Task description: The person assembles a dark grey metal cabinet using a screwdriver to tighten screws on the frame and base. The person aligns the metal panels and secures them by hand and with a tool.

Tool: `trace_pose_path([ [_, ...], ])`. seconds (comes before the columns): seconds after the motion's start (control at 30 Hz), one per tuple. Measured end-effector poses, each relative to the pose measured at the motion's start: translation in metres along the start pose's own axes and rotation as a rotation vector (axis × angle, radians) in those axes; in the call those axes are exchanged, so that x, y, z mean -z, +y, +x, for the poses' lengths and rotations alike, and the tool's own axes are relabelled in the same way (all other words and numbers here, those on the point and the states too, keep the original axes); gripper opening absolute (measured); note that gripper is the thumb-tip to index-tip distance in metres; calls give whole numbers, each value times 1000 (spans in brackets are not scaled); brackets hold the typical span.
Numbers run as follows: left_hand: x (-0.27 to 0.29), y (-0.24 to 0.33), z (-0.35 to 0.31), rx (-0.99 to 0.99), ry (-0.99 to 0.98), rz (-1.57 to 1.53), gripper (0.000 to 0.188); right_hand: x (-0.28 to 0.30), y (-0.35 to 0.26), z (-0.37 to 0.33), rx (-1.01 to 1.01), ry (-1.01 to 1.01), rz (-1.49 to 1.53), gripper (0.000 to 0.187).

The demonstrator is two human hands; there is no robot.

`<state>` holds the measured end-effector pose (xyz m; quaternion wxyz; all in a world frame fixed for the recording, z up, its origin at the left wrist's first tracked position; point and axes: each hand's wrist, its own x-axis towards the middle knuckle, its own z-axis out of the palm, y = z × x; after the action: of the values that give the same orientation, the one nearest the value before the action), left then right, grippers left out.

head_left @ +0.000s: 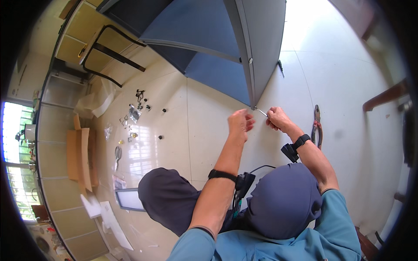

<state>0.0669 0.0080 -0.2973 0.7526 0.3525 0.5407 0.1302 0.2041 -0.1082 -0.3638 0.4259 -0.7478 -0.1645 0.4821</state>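
A blue-grey cabinet (213, 71) with a shelf inside stands ahead of me, its lower corner pointing toward me. My right hand (279, 119) is closed around a screwdriver (261, 112), whose thin shiny shaft reaches to that corner; its handle is hidden in my fingers. Just left of the corner, my left hand (240, 123) has loosely curled, slightly blurred fingers that are apart. I see nothing in it. A pair of pliers (317, 126) with red and dark handles lies on the floor right of my right hand.
A dark slim tool (281, 68) rests beside the cabinet's right side. Small fittings and plastic packets (135, 114) lie scattered left, near scissors (117, 154). Farther left are an opened cardboard box (80, 156) and a stool (109, 50). A wooden furniture leg (385, 95) stands right.
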Motion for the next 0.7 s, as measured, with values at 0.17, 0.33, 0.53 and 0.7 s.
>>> trace_pose_path([
  [0.17, -37, -32, 37, 134, -147, 210, 18, 5, -7, -8, -34, 88, -104, 19],
  [0.33, -43, -47, 63, 113, 86, 53, 14, -7, -35, -19, -84, 98, -135, 16],
  [0.53, -56, -59, 62, 122, 136, -100, 12, 1, -15, -17, -60, 135, -29, 16],
  [0.7, -35, -58, 80, 116, 49, -143, 10, -12, 3, -40, 646, 259, -695, 23],
])
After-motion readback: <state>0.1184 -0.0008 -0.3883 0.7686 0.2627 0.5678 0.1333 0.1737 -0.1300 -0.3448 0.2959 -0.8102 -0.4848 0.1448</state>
